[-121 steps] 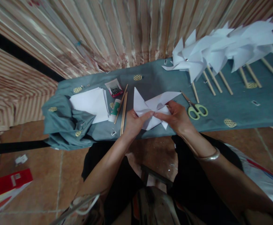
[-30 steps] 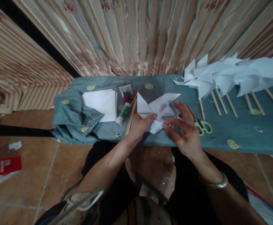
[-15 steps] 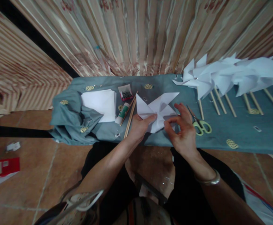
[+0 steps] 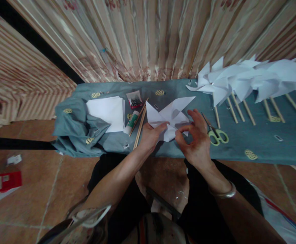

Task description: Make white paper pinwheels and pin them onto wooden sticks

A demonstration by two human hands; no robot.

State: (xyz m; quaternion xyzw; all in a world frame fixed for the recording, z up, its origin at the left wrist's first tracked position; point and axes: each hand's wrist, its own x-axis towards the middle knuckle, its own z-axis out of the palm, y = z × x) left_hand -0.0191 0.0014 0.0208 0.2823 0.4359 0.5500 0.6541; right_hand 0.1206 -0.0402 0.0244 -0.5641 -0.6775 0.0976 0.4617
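Observation:
A white paper pinwheel (image 4: 173, 110) without a stick lies between my hands at the front of the cloth-covered table. My left hand (image 4: 151, 135) grips its left side, thumb pressed near the centre and the other fingers hidden below the paper. At its lower right edge, my right hand (image 4: 195, 139) pinches a paper corner between thumb and index finger, with the remaining fingers raised. Just right of that hand lie scissors (image 4: 217, 136) with green handles. Several wooden sticks (image 4: 140, 127) and a glue stick (image 4: 131, 122) lie left of the pinwheel.
White paper sheets (image 4: 107, 112) are stacked on the left, partly under folded cloth (image 4: 74, 125). Behind the glue stick stands a small open box (image 4: 134, 99) of dark metal pieces. Finished pinwheels (image 4: 252, 79) on sticks lie in a row at the right. A striped curtain (image 4: 150, 40) hangs behind.
The pinwheel has tilted slightly and its lower right part is drawn in a little, with my right hand shifted slightly left. My left hand keeps its grip.

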